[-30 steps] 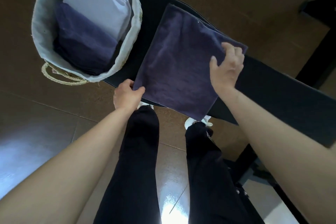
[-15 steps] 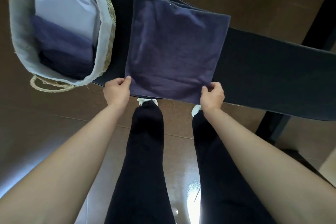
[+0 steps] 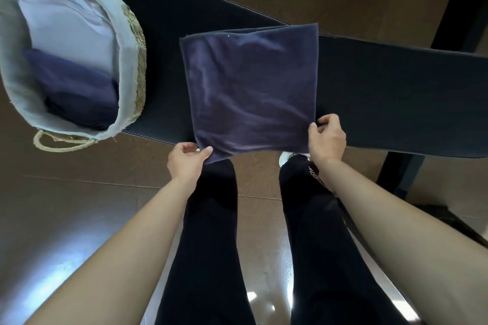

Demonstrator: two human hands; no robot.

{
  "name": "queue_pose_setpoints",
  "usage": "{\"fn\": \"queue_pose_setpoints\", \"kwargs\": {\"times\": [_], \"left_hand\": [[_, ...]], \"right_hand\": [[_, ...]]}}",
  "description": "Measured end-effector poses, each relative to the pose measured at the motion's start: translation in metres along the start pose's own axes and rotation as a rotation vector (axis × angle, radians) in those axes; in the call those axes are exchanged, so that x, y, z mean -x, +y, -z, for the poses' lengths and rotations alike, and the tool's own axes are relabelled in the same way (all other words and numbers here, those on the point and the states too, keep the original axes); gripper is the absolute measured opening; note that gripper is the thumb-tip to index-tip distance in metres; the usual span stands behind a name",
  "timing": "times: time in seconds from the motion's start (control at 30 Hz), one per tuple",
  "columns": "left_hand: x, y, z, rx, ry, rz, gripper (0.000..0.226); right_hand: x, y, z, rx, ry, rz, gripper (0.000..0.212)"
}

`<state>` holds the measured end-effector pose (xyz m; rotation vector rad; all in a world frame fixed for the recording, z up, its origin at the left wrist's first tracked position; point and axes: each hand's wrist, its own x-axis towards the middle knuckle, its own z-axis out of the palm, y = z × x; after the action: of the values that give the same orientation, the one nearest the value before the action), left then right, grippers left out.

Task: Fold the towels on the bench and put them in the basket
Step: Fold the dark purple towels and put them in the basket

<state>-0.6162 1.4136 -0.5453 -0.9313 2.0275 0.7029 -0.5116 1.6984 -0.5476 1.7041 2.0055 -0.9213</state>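
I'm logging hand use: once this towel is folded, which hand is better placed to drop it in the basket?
Probably the left hand: it pinches the purple towel at its near corner on the basket side. The right hand grips the corner farther away.

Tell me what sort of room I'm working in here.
Probably a home or gym-like room, though little shows: a padded black bench on a glossy brown floor, with a lined woven basket of folded towels. Both hands pinch a navy towel.
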Motion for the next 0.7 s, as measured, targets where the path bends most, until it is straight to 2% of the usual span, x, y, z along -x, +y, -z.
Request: {"fn": "queue_pose_setpoints", "kwargs": {"times": [0.1, 0.17, 0.23, 0.3, 0.33, 0.4, 0.47, 0.53, 0.57, 0.63, 0.7], "left_hand": [[-0.010, -0.003, -0.001, 0.091, -0.066, 0.051, 0.035], [-0.009, -0.002, 0.000, 0.070, -0.114, 0.052, 0.028], [0.002, 0.003, 0.003, 0.018, -0.167, -0.003, 0.021], [0.016, 0.011, 0.002, -0.031, -0.198, -0.120, 0.016], [0.023, 0.015, 0.001, -0.065, -0.203, -0.216, 0.016], [0.034, 0.022, -0.002, -0.157, -0.233, -0.448, 0.022], [0.035, 0.027, -0.008, -0.223, -0.279, -0.643, 0.027], [0.035, 0.037, -0.011, -0.221, -0.371, -0.738, 0.023], [0.037, 0.045, -0.011, -0.154, -0.448, -0.721, 0.025], [0.036, 0.062, -0.008, 0.060, -0.552, -0.549, 0.044], [0.031, 0.078, -0.001, 0.193, -0.499, -0.350, 0.040]], "right_hand": [[-0.001, -0.011, -0.001, -0.044, -0.037, 0.016, 0.018], [0.001, -0.014, -0.002, 0.003, -0.048, 0.053, 0.024], [0.004, -0.014, -0.004, 0.099, 0.035, 0.145, 0.027], [0.013, -0.019, -0.006, 0.077, 0.079, 0.228, 0.024], [0.018, -0.025, -0.008, 0.008, 0.023, 0.242, 0.020], [0.032, -0.042, -0.016, -0.171, -0.230, 0.211, 0.017], [0.049, -0.063, -0.025, -0.297, -0.515, 0.203, 0.027], [0.065, -0.083, -0.036, -0.390, -0.722, 0.183, 0.037], [0.070, -0.091, -0.041, -0.420, -0.771, 0.162, 0.039], [0.071, -0.102, -0.051, -0.405, -0.765, 0.141, 0.038], [0.066, -0.107, -0.058, -0.343, -0.716, 0.167, 0.034]]}}
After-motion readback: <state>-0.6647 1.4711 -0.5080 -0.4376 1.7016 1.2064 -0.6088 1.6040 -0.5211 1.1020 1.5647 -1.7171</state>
